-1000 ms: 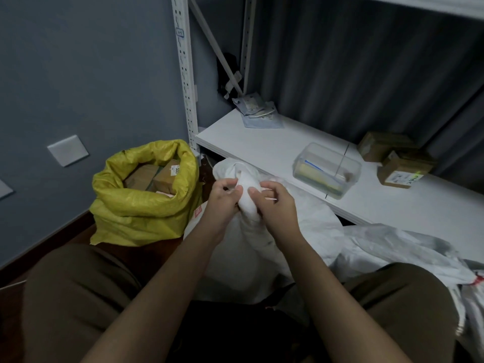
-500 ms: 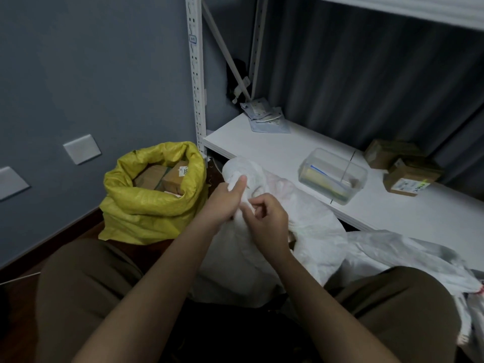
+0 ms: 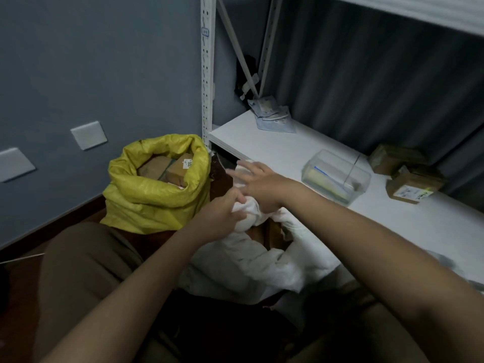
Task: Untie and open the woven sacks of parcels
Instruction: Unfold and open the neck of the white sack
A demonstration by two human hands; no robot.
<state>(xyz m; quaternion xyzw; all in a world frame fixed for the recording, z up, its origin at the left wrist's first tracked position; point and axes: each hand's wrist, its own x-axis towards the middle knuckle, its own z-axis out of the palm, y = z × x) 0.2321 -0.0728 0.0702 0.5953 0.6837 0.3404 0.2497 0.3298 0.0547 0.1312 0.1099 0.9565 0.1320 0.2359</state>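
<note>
The white woven sack (image 3: 262, 260) is soft and crumpled, slumped on the floor between the person's knees against the edge of the smooth white shelf (image 3: 275, 150); its mouth gapes slightly, showing brown cardboard inside. The left hand (image 3: 222, 216) grips a bunched fold of the sack's neck, fingers curled round it. The right hand (image 3: 258, 183), blurred, hovers just above with fingers spread, its palm touching the cloth. Left of them stands a glossy yellow woven sack (image 3: 157, 197), rolled open over cardboard parcels (image 3: 170, 170).
</note>
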